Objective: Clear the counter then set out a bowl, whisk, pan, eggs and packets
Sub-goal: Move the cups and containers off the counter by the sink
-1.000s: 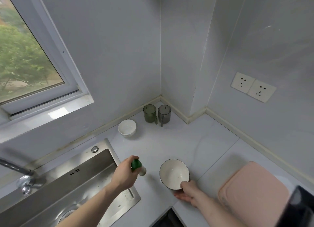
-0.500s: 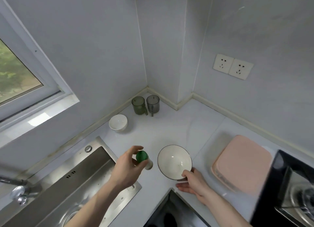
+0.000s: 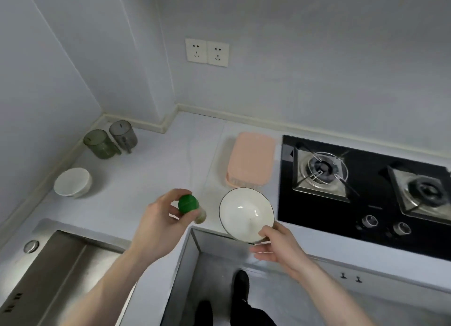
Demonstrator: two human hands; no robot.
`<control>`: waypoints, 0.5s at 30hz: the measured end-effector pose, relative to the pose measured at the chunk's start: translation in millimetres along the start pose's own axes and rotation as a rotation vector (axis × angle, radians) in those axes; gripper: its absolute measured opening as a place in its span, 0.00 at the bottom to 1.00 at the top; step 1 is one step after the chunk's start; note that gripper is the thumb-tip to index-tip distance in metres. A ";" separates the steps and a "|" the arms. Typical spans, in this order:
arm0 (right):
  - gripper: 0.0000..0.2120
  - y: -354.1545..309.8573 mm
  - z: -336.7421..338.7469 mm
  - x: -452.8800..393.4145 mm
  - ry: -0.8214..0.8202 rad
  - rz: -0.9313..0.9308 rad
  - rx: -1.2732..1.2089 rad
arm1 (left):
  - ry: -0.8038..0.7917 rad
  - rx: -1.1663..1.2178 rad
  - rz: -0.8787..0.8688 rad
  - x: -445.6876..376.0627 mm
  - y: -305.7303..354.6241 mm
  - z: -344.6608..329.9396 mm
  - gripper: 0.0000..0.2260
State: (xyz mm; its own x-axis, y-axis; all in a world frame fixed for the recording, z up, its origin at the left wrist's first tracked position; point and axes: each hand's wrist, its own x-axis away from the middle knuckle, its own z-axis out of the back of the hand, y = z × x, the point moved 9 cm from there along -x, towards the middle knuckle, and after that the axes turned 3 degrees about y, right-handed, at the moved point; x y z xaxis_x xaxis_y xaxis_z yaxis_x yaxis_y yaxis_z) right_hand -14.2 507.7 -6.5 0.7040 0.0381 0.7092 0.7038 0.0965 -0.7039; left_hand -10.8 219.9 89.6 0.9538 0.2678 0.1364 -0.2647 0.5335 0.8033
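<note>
**Both hands full at the counter corner**

White counter [image 3: 156,169] runs round the corner beneath us. Our left hand [image 3: 158,225] grips a green-capped shaker bottle [image 3: 189,205] from the side. Our right hand [image 3: 278,245] pinches the near rim of a dark-rimmed white bowl [image 3: 246,213], tilted, held over the counter edge. Beyond that bowl lies a pink container [image 3: 251,160]; right of it, the gas hob [image 3: 366,191]. Far beyond our left hand stand a small white bowl [image 3: 72,184] and two tinted measuring cups [image 3: 109,140].
</note>
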 end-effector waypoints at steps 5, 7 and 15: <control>0.11 28.3 90.1 41.2 0.167 0.037 -0.129 | -0.169 -0.008 -0.116 18.4 54.5 -73.5 0.14; 0.11 38.5 124.4 53.1 0.217 0.047 -0.182 | -0.212 -0.017 -0.159 26.1 81.7 -101.3 0.14; 0.09 95.4 328.2 114.9 0.395 0.120 -0.323 | -0.329 -0.011 -0.355 84.3 219.3 -276.3 0.15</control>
State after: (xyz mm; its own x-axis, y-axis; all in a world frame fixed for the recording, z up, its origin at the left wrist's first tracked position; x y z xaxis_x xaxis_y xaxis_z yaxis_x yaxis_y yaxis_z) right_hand 102.6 847.7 21.4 0.7200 -0.3535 0.5972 0.5657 -0.1996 -0.8001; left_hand -27.8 581.1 117.0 0.9794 -0.1991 0.0324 0.0854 0.5547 0.8276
